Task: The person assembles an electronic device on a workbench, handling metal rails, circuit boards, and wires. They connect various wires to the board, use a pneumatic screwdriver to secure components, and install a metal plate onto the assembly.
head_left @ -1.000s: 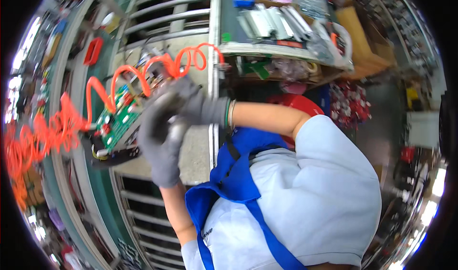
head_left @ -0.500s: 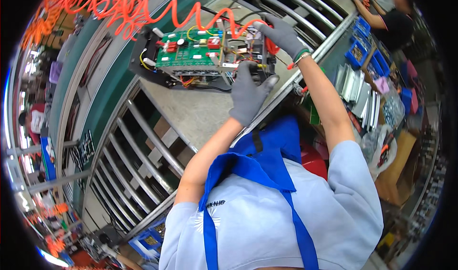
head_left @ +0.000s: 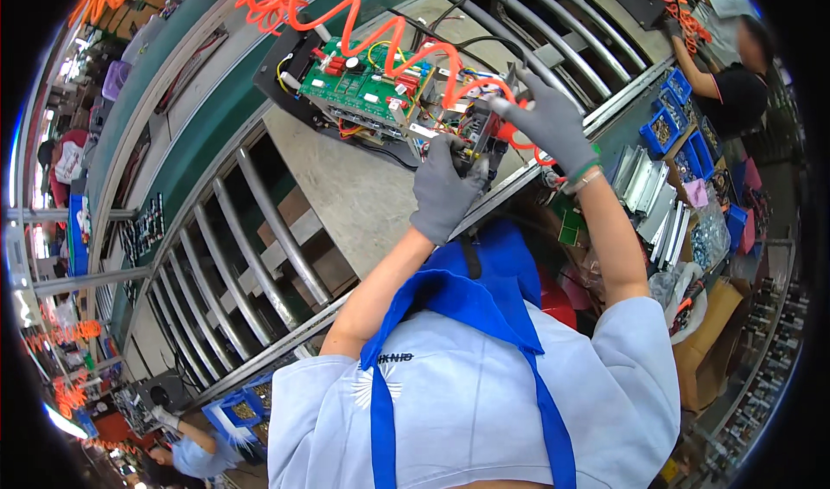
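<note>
An electrical unit with its casing off lies on the pale board; a green circuit board [head_left: 367, 87] with red and white connectors covers its top. Loose wires show at its near right end, beside a dark end panel [head_left: 494, 143]. My left hand [head_left: 445, 191], in a grey glove, bends its fingers and thumb at that end, seemingly gripping the panel's edge; the fingertips are partly hidden. Above the same end hovers my right hand [head_left: 553, 126], also gloved, fingers and thumb apart. An orange coiled hose [head_left: 393, 39] passes over the unit toward a red part [head_left: 510, 132] beneath my right hand.
Metal rollers [head_left: 272, 221] lie left of the pale board [head_left: 337, 186], and more rollers [head_left: 562, 44] beyond it. Blue parts bins [head_left: 661, 132] and metal brackets [head_left: 641, 178] stand to the right. Another person [head_left: 739, 78] works at far right.
My right hand has drawn back toward the right and lower, with its fingers spreading. My left hand stays at the unit's end. The whole view has shifted slightly.
</note>
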The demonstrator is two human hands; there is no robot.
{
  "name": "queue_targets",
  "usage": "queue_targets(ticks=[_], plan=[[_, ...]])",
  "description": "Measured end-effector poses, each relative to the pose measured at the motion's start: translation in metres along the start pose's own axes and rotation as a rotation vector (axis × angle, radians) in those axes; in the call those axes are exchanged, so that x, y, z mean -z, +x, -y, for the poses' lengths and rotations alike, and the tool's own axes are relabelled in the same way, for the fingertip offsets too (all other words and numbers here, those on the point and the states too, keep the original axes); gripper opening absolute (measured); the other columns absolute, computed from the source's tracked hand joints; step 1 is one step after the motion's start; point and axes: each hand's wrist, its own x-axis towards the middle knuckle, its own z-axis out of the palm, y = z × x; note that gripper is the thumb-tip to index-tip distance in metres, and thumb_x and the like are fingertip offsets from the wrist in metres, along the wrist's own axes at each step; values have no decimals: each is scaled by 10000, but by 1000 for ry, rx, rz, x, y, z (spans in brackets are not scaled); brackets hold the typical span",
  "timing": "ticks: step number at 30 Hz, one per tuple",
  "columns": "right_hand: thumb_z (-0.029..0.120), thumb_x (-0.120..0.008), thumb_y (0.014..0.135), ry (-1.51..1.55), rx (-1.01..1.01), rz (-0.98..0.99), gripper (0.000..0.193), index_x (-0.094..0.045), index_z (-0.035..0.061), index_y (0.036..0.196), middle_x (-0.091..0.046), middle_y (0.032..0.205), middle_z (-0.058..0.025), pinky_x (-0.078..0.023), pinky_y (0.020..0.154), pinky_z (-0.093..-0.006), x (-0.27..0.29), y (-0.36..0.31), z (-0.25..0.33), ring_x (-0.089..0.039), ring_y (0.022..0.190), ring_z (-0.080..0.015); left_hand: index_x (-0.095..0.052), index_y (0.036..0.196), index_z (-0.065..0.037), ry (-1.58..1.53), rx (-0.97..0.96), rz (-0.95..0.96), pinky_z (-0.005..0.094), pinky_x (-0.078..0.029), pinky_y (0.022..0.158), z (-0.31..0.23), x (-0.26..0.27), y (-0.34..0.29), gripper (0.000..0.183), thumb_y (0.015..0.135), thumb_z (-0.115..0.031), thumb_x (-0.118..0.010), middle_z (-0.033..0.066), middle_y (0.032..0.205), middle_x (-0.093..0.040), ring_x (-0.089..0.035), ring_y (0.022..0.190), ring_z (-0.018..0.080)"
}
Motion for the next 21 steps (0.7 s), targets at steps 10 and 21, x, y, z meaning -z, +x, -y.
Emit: queue_targets(ticks=[10,21], plan=[[237,-610,863,-111,118,-553,428,-551,29,1233,-617,1020,-157,-476,830,-390,77,38,-130,-601,932,-284,-529,1146,-69,-195,16,48,265,-526,685,45,72,-1,417,788,-139,-731,46,874,-615,-615,763,119],[250,-673,740,121,422,-509,436,-605,46,1120,-547,1196,-165,-321,1040,-477,-60,-20,49,-436,1202,-388,-411,1353,-49,349,244,-212,384,-424,992,261,194,143,788,711,-333,-769,195,1295,-547,-533,1199,323]])
